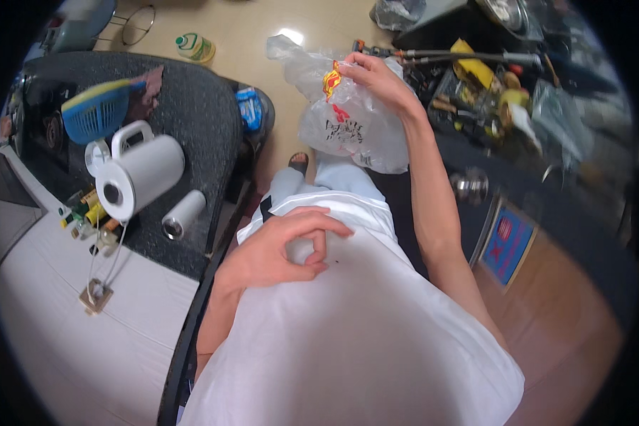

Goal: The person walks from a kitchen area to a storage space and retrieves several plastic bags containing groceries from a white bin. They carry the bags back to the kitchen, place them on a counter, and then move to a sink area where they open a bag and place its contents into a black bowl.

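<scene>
In front of me, to the right, a crumpled clear plastic bag (pixel 319 120) with red and black print hangs from my right hand (pixel 378 80). At those fingertips is a small red and yellow wrapper (pixel 332 81); whether it lies inside or outside the bag I cannot tell. My left hand (pixel 282 245) is close to the front of my white shirt (pixel 346 330). Its fingers curl loosely, thumb and fingers apart, and nothing is between them.
On the left, a dark speckled counter (pixel 202 106) bears a white electric kettle (pixel 144 170), a blue basket (pixel 98 109) and a white cylinder (pixel 183 214). An oil bottle (pixel 196 48) stands on the floor. Cluttered utensils and a yellow packet (pixel 471 64) cover the right counter (pixel 516 175).
</scene>
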Demonstrator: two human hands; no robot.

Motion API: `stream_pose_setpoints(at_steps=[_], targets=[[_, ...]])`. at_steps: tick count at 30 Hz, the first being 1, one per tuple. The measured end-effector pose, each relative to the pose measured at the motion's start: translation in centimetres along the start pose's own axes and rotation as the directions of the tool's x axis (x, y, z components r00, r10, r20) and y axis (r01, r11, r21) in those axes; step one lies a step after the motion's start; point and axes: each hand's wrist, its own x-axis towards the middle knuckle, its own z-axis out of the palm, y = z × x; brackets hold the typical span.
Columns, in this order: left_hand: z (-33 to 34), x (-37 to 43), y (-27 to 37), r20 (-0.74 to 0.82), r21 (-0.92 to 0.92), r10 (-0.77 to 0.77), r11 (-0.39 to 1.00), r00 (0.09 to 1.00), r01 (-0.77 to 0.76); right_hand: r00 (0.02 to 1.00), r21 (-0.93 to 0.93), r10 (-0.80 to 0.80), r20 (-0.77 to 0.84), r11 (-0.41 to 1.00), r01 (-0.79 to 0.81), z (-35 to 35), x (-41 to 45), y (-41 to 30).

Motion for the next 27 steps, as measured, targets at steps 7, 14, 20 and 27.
stream_pose_setpoints(at_steps=[7, 14, 20, 27], targets=[[1.3, -4.8, -3.8, -0.438, 0.155, 0.25, 0.967, 0.864, -0.201, 0.904, 0.311, -0.047, -0.426, 0.93, 0.194, -0.7, -2.4, 3.9], [-2.0, -7.6, -6.4, 0.346, -0.116, 0.416, 0.908, 0.841, -0.402, 0.869, 0.136, -0.134, -0.476, 0.965, 0.223, -4.4, -1.0, 1.1], [-15.6, -4.1, -17.2, -0.273, 0.907, 0.089, -0.307, 0.958, 0.287, 0.853, -0.034, -0.207, -0.48, 0.975, 0.218, -2.5, -1.8, -5.2], [-26.3, 6.4, 3.7, -0.008, 0.841, 0.794, 0.335, 0.607, -0.426, 0.953, -0.026, -0.226, -0.201, 0.974, 0.225, 2.6, 1.6, -12.5]])
